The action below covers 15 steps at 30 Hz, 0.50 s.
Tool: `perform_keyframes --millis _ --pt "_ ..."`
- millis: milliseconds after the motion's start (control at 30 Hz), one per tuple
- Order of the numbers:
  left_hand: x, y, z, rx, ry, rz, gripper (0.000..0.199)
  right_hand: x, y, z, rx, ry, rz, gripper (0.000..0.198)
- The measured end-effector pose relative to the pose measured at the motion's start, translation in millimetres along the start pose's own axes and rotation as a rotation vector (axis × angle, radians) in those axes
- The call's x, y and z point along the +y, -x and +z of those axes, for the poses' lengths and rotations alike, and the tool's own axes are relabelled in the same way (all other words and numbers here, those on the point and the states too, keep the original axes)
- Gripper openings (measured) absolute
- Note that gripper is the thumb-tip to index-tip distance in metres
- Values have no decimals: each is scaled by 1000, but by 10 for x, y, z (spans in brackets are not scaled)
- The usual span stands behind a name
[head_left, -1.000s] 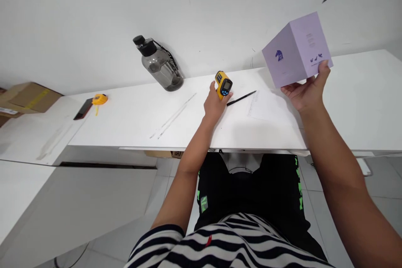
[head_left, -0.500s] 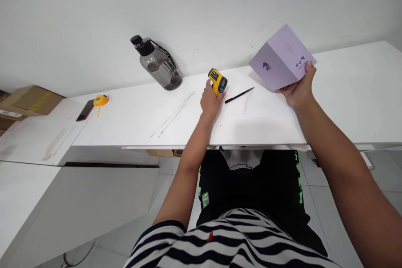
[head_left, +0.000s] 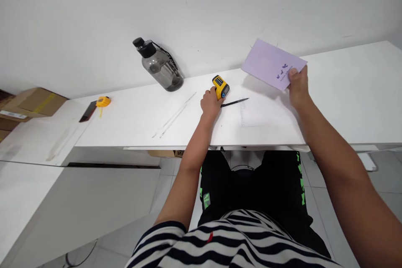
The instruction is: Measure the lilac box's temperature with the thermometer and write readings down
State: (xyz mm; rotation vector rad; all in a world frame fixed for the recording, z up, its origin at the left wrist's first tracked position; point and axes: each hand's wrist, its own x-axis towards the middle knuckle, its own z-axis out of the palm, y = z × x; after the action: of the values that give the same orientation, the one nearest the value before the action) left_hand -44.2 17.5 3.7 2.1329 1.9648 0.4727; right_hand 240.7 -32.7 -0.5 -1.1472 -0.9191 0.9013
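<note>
A yellow and black infrared thermometer gun (head_left: 221,87) is in my left hand (head_left: 210,102), whose fingers wrap round its handle low over the table. A black pen (head_left: 235,102) lies just right of that hand, its near end meeting the fingers. My right hand (head_left: 299,88) grips a light purple booklet (head_left: 271,63) at its right corner, thumb on top, the other fingers hidden beneath. Dark butterfly prints show near the thumb. The booklet is tilted above the table. Below it lies a white sheet of paper (head_left: 264,113) with a rough left edge.
A grey see-through bottle (head_left: 161,69) with a black cap stands against the wall. Farther left are a yellow tape measure (head_left: 103,101), a dark flat object (head_left: 88,111) and cardboard boxes (head_left: 37,102). The white table (head_left: 345,104) runs along the wall.
My right hand has turned the booklet and brought it slightly left, so one face shows instead of two. My left hand has shifted the thermometer gun slightly down and right, closer to the pen.
</note>
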Motion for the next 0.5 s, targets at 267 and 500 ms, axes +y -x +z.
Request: perform_keyframes --millis 267,500 --pt "-35 -23 -12 -5 -75 -4 52 11 -34 -260 -35 484 -256 93" --pt "-49 -16 -1 9 -62 -8 47 34 -118 -467 -145 598 -255 78"
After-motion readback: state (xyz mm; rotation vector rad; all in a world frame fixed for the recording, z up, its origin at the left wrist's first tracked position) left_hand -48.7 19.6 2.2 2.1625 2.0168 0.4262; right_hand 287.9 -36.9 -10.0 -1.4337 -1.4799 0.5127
